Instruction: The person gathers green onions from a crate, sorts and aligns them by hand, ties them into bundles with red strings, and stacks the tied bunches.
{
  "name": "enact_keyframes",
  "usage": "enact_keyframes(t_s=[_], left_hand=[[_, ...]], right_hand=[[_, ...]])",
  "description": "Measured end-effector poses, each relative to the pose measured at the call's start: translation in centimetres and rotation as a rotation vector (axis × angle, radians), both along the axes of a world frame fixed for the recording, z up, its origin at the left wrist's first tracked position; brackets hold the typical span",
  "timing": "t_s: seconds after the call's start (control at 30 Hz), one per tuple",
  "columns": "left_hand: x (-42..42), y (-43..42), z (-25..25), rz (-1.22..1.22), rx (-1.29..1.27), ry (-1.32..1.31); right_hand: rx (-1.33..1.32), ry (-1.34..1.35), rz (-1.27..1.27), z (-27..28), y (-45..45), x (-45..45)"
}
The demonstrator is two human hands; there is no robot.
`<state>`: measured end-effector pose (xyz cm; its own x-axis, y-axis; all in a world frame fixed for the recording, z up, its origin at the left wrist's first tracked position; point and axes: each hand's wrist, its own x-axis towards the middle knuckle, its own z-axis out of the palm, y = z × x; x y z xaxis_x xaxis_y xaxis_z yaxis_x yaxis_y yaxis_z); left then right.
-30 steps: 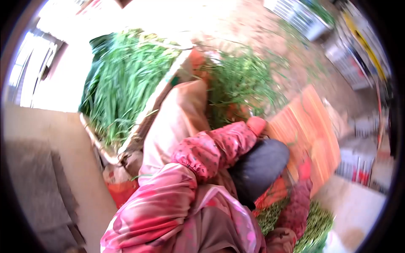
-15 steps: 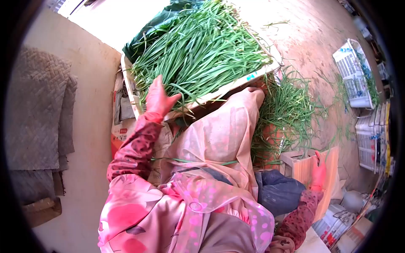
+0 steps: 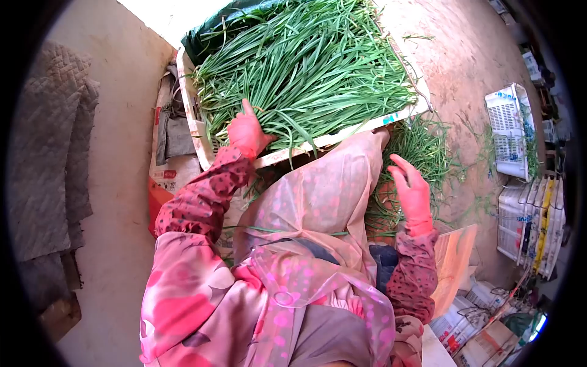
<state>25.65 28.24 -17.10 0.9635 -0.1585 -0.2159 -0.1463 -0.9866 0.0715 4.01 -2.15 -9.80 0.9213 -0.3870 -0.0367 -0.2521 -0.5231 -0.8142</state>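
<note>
A white plastic crate [image 3: 361, 126], lined with dark green sheeting, stands in front of me, heaped with long, flat-bladed green chives [image 3: 312, 79]. My left hand [image 3: 247, 131], in a pink-red glove, rests at the near left edge of the heap. Its index finger points forward along the blades and its thumb is spread aside. Over my right knee side, my right hand [image 3: 413, 189], gloved alike, hovers in the air with fingers apart and nothing in it. Below and beyond it lies a loose pile of chives [image 3: 428, 144].
An orange-tan board [image 3: 454, 263] is beside my right arm. White crates [image 3: 509, 131] and stacked crates [image 3: 532, 223] stand at the right. A wall [image 3: 116, 183] with hanging grey quilted padding [image 3: 46, 153] runs along the left. A printed sack [image 3: 168, 171] sits by the crate.
My right hand has left the orange-tan board and come up and leftward, toward the crate. My left hand has shifted slightly right, its index finger now stretched over the chives.
</note>
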Motion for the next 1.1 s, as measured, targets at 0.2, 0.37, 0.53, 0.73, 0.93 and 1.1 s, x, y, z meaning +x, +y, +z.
enact_keyframes(t_s=[0.2, 0.37, 0.53, 0.73, 0.93, 1.1], left_hand=[[3.9, 3.2, -0.6, -0.097, -0.388, 0.128], [9.1, 5.6, -1.4, -0.098, -0.618, 0.485], [8.9, 5.8, 0.0, -0.010, -0.904, 0.694], [9.4, 5.0, 5.6, 0.027, -0.764, 0.840], [11.3, 5.8, 7.9, -0.117, -0.863, 0.923], [8.7, 4.9, 8.9, -0.025, -0.984, 0.995]], right_hand=[[-0.359, -0.174, 0.088, 2.0, 4.5, 5.1], [-0.030, -0.071, 0.228, 3.6, 9.1, 7.3], [0.754, 0.383, 0.220, 0.3, 15.7, 10.2], [1.098, 0.741, 0.182, -3.6, 18.2, 15.0], [1.359, 0.391, 0.154, -6.4, 20.9, 18.0], [1.772, 0.109, 0.169, -8.3, 22.5, 18.6]])
